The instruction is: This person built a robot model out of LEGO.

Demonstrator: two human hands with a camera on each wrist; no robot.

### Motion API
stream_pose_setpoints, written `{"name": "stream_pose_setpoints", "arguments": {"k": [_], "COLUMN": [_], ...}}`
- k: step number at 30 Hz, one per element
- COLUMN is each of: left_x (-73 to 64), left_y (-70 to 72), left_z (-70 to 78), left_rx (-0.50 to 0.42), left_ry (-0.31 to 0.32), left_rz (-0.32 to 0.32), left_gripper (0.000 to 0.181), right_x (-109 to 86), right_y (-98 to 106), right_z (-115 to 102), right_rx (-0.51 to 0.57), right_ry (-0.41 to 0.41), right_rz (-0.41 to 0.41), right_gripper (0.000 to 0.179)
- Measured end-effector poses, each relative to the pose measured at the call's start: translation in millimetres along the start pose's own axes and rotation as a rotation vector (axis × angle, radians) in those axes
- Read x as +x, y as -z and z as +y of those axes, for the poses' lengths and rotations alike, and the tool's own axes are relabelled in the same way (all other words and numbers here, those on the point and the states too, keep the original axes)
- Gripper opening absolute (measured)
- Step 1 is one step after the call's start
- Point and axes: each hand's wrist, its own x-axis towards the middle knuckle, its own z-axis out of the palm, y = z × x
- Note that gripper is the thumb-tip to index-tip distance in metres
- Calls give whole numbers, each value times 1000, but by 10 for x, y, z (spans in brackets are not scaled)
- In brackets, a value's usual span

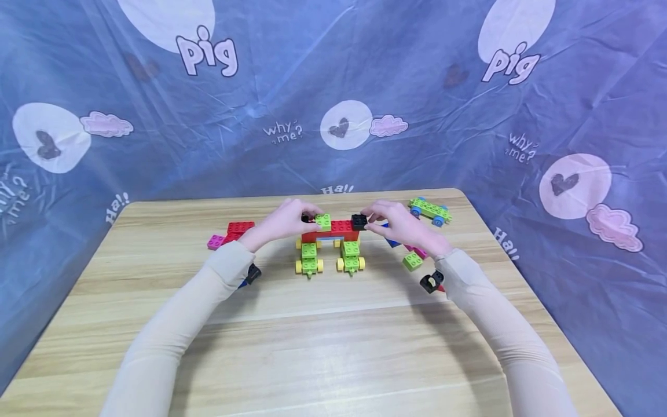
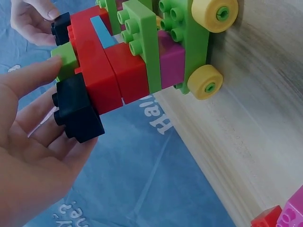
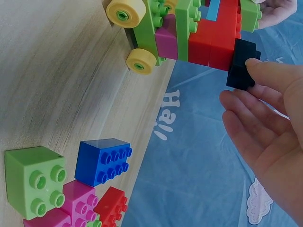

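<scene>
Red bricks (image 1: 342, 228) sit between the two hands (image 1: 285, 220) (image 1: 396, 223).

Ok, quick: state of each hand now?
Left hand: closed, pinching a green block.
Right hand: closed, pinching a black block.

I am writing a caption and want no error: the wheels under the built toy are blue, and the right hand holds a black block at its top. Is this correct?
Not quite: the wheels under the built toy are yellow; the left wrist view shows this. The right hand does hold a black block at its top.
</scene>
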Motion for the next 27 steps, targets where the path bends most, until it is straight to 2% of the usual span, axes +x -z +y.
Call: {"name": "stream_pose_setpoints", "arguments": {"k": [7, 11, 27], "left_x": [7, 11, 15], "left_y": [-7, 2, -2], "left_z": [55, 84, 61], "left_rx": [92, 117, 107], "left_ry": [-47, -47, -42], "left_rz": [-7, -14, -15], "left_gripper": [38, 37, 37], "right_x": [6, 5, 16], "right_y": [-5, -5, -3], "right_z": [-7, -4, -27], "right_rx": [8, 3, 14], "right_ry": [-3, -1, -2], "right_rz": [3, 6, 10], "right_gripper": [32, 31, 31]}}
